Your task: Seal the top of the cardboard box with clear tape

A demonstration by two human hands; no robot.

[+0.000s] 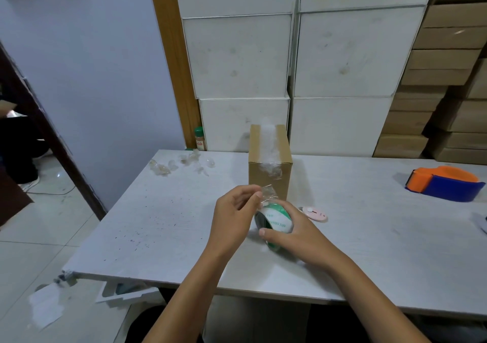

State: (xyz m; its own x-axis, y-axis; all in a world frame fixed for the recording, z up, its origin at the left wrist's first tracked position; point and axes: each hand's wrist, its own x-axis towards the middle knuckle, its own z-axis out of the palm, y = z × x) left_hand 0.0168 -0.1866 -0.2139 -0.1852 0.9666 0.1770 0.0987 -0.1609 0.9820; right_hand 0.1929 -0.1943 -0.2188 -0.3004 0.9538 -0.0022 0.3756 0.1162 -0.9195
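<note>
A small brown cardboard box (263, 176) stands on the white table (158, 224), its top flaps closed under a strip of clear tape that runs over the front edge. Just in front of it my right hand (297, 234) grips a roll of clear tape (274, 221) with a green and white core. My left hand (234, 216) pinches the loose end of the tape (268, 194), lifted a little off the roll.
An orange and blue tape dispenser (445, 183) lies at the right. A small pink cutter (315, 213) rests beside the roll. Crumpled tape scraps (181, 163) litter the far left of the table. White and brown boxes (342, 53) are stacked behind.
</note>
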